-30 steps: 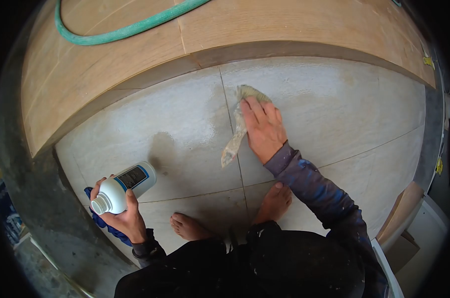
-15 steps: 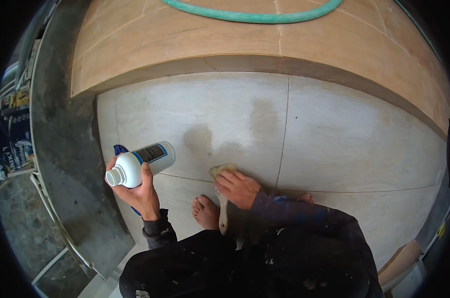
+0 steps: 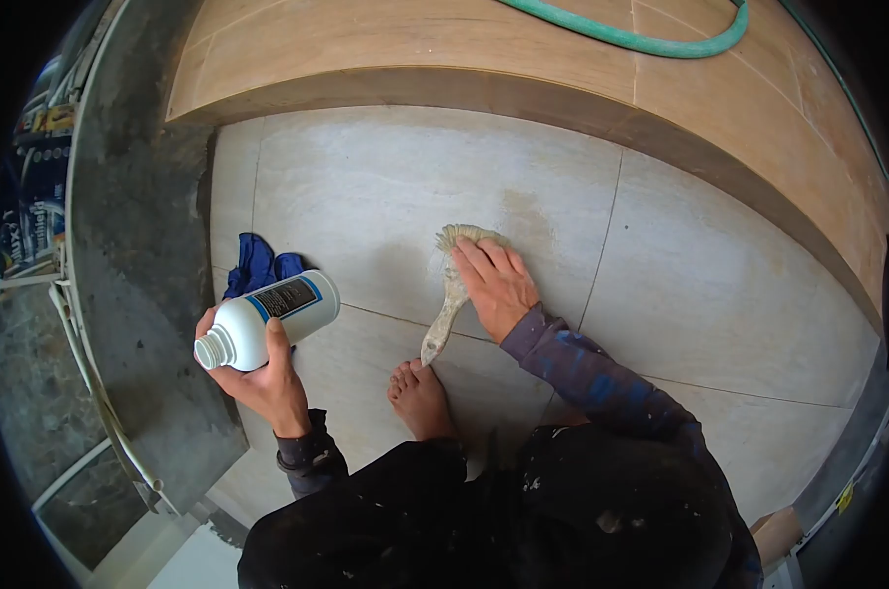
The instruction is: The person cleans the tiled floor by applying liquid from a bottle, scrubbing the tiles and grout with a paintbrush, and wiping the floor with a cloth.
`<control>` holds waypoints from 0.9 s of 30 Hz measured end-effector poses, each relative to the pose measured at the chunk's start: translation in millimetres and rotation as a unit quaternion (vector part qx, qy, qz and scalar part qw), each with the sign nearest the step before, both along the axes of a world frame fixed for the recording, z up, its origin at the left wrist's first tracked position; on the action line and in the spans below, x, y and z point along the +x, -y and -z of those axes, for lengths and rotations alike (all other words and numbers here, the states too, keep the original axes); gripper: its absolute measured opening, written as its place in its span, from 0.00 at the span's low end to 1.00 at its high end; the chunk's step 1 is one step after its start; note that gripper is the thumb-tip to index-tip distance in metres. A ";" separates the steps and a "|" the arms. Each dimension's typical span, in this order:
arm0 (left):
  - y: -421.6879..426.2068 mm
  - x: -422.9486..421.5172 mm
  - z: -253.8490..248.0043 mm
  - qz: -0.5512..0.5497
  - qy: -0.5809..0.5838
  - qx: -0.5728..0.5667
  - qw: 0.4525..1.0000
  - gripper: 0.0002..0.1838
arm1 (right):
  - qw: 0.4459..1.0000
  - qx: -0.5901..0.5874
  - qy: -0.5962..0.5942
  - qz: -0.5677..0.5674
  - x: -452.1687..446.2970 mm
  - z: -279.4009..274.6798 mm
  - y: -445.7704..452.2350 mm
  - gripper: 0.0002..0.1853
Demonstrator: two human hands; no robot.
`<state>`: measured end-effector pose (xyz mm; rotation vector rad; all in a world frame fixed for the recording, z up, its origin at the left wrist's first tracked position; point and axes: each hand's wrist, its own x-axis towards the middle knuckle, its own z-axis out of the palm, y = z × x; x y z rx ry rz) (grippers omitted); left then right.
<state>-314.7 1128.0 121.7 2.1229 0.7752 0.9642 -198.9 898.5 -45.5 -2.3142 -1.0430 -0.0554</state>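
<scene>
My left hand (image 3: 268, 385) is wrapped round a white plastic bottle (image 3: 270, 321) with a dark label, tilted with its uncapped mouth toward the lower left. My right hand (image 3: 497, 285) grips a wide paintbrush (image 3: 446, 312) near its bristles, which press on the pale floor tile (image 3: 366, 177). The brush handle points down toward my bare foot (image 3: 421, 401). Damp patches show on the tile around the bristles.
A blue cloth (image 3: 256, 263) lies beyond the bottle. A wood-look step (image 3: 415, 44) borders the tiles at the top, with a green hose (image 3: 631, 39) on it. Dark concrete edging (image 3: 135, 255) and thin pipes (image 3: 101, 393) run along the left.
The view has shifted across the floor. The brush in my right hand came in near my feet, then moved back out over the tile. My left hand still holds the bottle; more blue cloth shows.
</scene>
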 end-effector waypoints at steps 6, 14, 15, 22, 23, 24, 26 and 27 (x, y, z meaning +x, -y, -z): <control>-3.5 -3.0 -0.7 0.017 -0.009 -0.005 1.000 0.38 | 0.998 -0.030 0.012 -0.055 -0.9 -0.2 3.7 0.23; -16.4 -1.5 7.2 0.040 0.005 -0.004 0.999 0.37 | 0.995 -0.021 -0.005 -0.093 -16.5 2.1 14.3 0.22; -14.0 -1.7 6.3 0.029 0.009 -0.012 0.999 0.37 | 0.999 -0.036 -0.014 -0.018 -7.0 -5.9 10.4 0.21; -8.4 0.6 0.1 0.006 -0.068 0.134 0.989 0.37 | 0.995 -0.028 0.018 -0.096 32.4 17.7 5.4 0.25; -6.4 -2.6 0.6 -0.005 -0.060 0.092 0.994 0.37 | 0.996 -0.076 0.011 -0.036 46.4 12.4 0.9 0.25; -4.5 -5.7 1.1 -0.017 -0.051 0.050 0.997 0.37 | 0.996 -0.082 0.007 -0.044 44.4 11.7 -1.4 0.25; -4.1 -9.3 3.9 -0.025 -0.039 0.009 0.999 0.37 | 0.995 -0.092 0.027 -0.014 46.8 6.6 -11.5 0.24; -8.7 -8.7 8.4 -0.015 -0.026 0.004 1.000 0.37 | 0.995 -0.091 0.039 -0.010 26.4 12.1 -5.4 0.24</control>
